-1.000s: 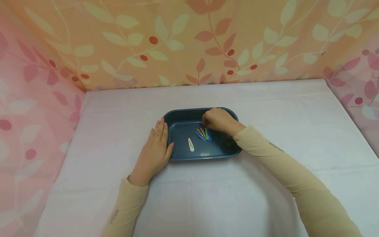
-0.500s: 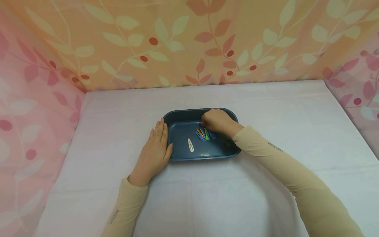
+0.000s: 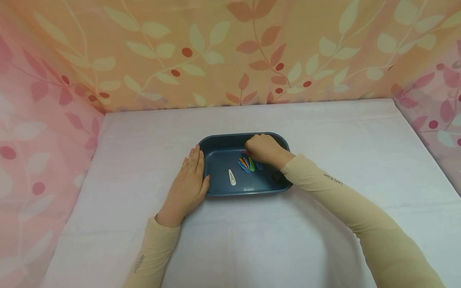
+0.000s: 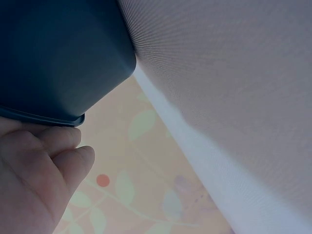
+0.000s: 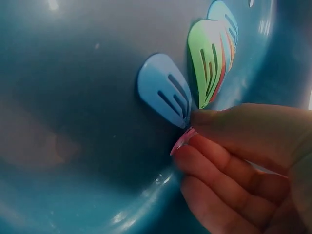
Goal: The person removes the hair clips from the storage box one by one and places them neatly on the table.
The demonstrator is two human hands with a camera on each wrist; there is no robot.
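Observation:
A dark blue oblong tray (image 3: 216,162) holds several snap hair clips. My left hand (image 3: 186,182) lies along its left end, fingers straight, thumb by the front corner; in the left wrist view the fingertips touch the rim (image 4: 46,118). Inside the tray, my right hand (image 3: 265,149) pinches a pink hair clip (image 5: 182,141) between thumb and fingertips. A blue hair clip (image 5: 152,80) lies with its narrow tip right at the thumb. Beside it, a green hair clip (image 5: 198,36) heads an overlapping fan of red, orange and blue ones. A white hair clip (image 3: 232,177) lies apart, nearer the front.
The tray stands on a table with a white cloth (image 3: 230,244). Behind it hangs an orange leaf-patterned curtain (image 3: 216,52), with pink patterned cloth (image 3: 39,160) at the left side and more at the right.
The blue clip at the fan's right end has slid slightly right, apart from the green one, which now shows more. The right hand has shifted only a little; the left hand keeps its place.

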